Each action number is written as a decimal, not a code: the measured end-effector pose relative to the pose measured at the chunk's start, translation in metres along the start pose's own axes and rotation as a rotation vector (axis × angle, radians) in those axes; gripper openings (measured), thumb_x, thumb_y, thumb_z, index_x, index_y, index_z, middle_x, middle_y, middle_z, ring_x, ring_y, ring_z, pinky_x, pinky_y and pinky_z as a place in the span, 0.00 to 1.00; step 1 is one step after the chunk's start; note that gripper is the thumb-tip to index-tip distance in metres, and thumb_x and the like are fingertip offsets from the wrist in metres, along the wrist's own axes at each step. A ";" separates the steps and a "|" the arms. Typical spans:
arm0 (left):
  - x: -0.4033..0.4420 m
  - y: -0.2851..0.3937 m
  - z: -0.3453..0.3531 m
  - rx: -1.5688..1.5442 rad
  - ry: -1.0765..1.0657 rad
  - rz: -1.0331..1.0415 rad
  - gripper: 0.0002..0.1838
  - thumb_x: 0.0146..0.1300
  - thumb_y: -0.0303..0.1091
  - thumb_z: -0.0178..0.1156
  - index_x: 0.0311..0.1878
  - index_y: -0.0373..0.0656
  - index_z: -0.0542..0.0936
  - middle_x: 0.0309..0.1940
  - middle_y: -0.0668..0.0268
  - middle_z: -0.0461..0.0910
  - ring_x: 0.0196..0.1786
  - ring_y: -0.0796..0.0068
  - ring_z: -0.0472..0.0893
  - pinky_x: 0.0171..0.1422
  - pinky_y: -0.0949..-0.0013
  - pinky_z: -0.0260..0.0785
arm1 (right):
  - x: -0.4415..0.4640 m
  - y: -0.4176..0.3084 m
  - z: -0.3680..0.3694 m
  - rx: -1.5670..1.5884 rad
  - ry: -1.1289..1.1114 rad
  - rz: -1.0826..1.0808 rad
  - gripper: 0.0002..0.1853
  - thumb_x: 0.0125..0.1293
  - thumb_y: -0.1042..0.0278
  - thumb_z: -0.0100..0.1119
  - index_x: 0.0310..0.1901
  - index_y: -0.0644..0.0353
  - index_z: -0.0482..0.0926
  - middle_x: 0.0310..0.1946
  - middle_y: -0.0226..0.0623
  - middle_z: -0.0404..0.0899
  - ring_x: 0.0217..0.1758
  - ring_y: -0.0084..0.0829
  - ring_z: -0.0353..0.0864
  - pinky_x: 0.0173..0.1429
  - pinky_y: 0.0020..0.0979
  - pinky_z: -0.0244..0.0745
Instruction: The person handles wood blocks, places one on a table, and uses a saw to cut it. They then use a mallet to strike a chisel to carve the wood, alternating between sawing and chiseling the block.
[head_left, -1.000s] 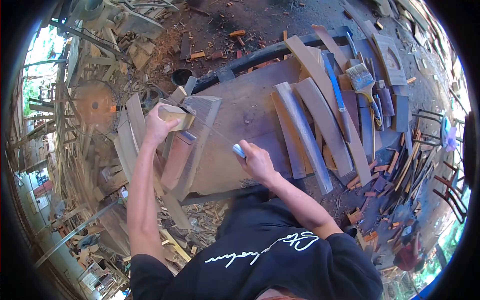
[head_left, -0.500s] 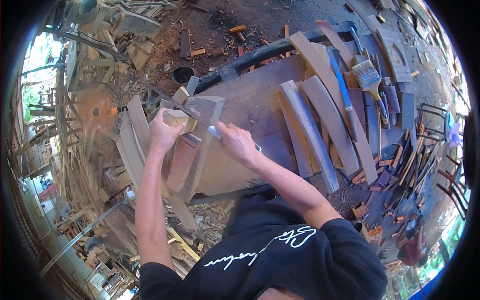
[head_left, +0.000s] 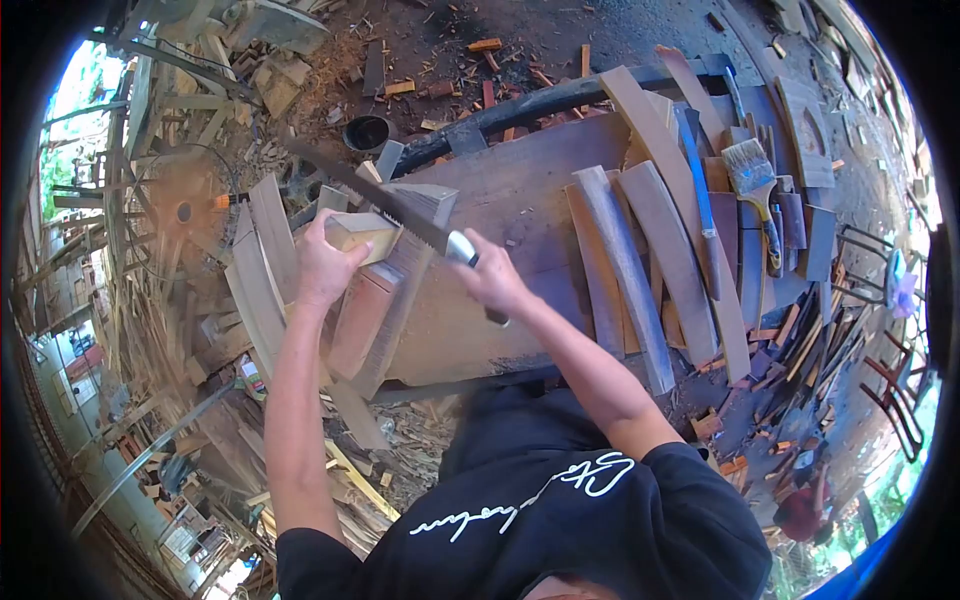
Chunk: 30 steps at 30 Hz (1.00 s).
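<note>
left fingers point(head_left: 355, 257) clasp a pale, angular block point(head_left: 384, 242); right fingers point(head_left: 487, 268) grip a dark-bladed saw point(head_left: 385, 199).

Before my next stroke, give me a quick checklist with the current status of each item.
1. Left hand gripping the wooden block: ok.
2. Right hand closed on the saw by its handle: ok.
3. Left thumb apart from the blade: ok, as far as this view shows.
4. Saw teeth touching the block: cannot tell from this angle.
5. Space around the block free of loose wood: not ok, a reddish piece lies close by.
6. Paintbrush away from the saw: ok.
</note>
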<state>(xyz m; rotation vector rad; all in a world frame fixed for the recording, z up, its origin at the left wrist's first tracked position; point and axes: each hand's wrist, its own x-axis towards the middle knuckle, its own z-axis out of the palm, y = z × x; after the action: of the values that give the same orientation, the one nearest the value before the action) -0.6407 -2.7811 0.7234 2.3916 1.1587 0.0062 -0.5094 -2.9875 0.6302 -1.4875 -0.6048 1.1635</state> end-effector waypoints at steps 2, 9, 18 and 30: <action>-0.004 0.007 -0.001 0.027 0.004 -0.003 0.24 0.44 0.29 0.74 0.46 0.38 0.77 0.39 0.58 0.85 0.43 0.67 0.84 0.50 0.65 0.75 | -0.005 -0.001 0.009 -0.203 0.044 -0.120 0.11 0.62 0.69 0.60 0.41 0.60 0.67 0.31 0.53 0.79 0.37 0.56 0.81 0.40 0.52 0.75; -0.008 0.012 0.002 -0.029 0.019 -0.023 0.23 0.44 0.31 0.73 0.46 0.39 0.77 0.39 0.54 0.84 0.45 0.59 0.84 0.52 0.60 0.75 | -0.017 -0.013 0.014 -0.526 0.085 -0.246 0.13 0.60 0.70 0.60 0.42 0.58 0.66 0.30 0.52 0.78 0.35 0.56 0.81 0.39 0.51 0.76; -0.006 0.013 0.000 0.050 0.033 -0.028 0.25 0.43 0.31 0.74 0.46 0.40 0.77 0.39 0.56 0.84 0.44 0.62 0.84 0.51 0.63 0.74 | -0.008 -0.001 0.008 -0.329 0.100 -0.211 0.10 0.59 0.73 0.58 0.40 0.58 0.68 0.29 0.48 0.76 0.34 0.55 0.79 0.36 0.51 0.74; -0.006 0.007 0.002 -0.026 0.016 0.045 0.23 0.46 0.26 0.72 0.47 0.38 0.76 0.42 0.55 0.82 0.47 0.56 0.82 0.53 0.60 0.72 | -0.017 0.004 -0.004 -0.342 0.142 -0.265 0.12 0.64 0.63 0.59 0.44 0.56 0.69 0.30 0.52 0.78 0.33 0.55 0.80 0.37 0.51 0.75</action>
<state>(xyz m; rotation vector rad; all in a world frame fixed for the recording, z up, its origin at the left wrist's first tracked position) -0.6389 -2.7900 0.7259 2.3989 1.1052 0.0550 -0.5133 -3.0045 0.6318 -1.6994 -0.9048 0.7684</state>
